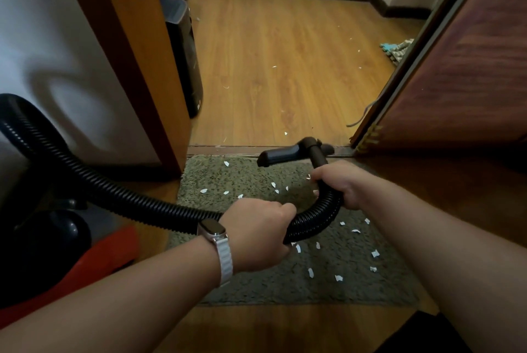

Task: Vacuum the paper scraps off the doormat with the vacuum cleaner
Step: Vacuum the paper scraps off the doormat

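A grey-green shaggy doormat [256,275] lies on the wooden floor before a doorway, strewn with several white paper scraps [310,272]. A black ribbed vacuum hose [119,196] curves from the left across the mat. My left hand [258,234], with a watch on the wrist, grips the hose near its bend. My right hand [339,184] grips the hose's stiff end just below the black floor nozzle [281,154], which hovers at the mat's far edge by the threshold. The vacuum body [54,241], black and red, sits at the lower left.
A wooden door frame [137,53] and white wall stand left, with a black bin [185,47] beyond it. An open dark wood door [456,73] is on the right. A few more scraps [286,133] dot the floor past the threshold; a patterned cloth [396,50] lies far right.
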`<move>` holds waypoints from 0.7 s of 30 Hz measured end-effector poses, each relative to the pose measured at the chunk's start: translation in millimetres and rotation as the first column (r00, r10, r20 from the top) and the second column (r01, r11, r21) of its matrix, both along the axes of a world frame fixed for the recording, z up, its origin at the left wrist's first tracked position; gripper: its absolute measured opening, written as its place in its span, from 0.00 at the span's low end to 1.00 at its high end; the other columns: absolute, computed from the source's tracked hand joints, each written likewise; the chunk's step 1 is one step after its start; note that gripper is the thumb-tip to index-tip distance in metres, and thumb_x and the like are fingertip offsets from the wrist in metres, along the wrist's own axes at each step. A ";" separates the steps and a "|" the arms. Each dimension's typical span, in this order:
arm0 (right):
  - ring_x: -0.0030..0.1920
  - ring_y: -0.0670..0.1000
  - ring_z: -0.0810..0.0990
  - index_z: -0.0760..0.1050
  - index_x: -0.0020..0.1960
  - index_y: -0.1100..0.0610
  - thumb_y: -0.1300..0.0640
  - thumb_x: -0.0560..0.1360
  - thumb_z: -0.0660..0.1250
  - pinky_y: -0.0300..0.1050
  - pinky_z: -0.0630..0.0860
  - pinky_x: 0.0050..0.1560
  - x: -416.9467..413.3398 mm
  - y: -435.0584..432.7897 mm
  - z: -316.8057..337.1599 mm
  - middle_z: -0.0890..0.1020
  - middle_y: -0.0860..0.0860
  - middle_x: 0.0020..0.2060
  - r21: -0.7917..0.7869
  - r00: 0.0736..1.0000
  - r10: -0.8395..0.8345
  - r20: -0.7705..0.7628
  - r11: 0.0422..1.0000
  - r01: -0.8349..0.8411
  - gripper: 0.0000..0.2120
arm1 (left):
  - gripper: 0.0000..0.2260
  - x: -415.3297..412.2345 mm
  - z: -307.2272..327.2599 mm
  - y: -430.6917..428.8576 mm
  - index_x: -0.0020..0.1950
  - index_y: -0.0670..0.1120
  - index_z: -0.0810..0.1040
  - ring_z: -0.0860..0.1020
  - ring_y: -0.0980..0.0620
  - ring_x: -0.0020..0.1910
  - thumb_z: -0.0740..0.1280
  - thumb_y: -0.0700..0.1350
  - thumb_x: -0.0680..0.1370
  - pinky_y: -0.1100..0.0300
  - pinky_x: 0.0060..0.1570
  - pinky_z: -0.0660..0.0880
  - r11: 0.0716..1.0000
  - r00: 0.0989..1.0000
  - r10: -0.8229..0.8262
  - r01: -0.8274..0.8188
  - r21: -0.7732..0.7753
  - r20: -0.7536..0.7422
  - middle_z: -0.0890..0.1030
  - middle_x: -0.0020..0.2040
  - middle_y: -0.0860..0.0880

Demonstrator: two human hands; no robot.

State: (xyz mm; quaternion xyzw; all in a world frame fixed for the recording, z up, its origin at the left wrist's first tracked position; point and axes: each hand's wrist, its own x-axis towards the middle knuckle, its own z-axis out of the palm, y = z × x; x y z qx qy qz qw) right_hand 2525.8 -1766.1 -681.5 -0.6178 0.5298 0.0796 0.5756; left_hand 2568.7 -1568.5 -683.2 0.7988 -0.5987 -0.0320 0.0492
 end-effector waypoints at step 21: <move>0.39 0.53 0.80 0.73 0.56 0.52 0.60 0.72 0.73 0.45 0.75 0.34 -89.9 -74.1 5.7 0.79 0.55 0.45 -0.363 0.929 0.246 -0.276 0.868 -0.338 0.16 | 0.25 117.8 -28.2 2.2 0.45 0.42 0.80 0.81 0.37 0.45 0.63 0.64 0.73 0.38 0.63 0.64 0.899 0.903 0.280 -0.127 -0.420 0.326 0.84 0.43 0.42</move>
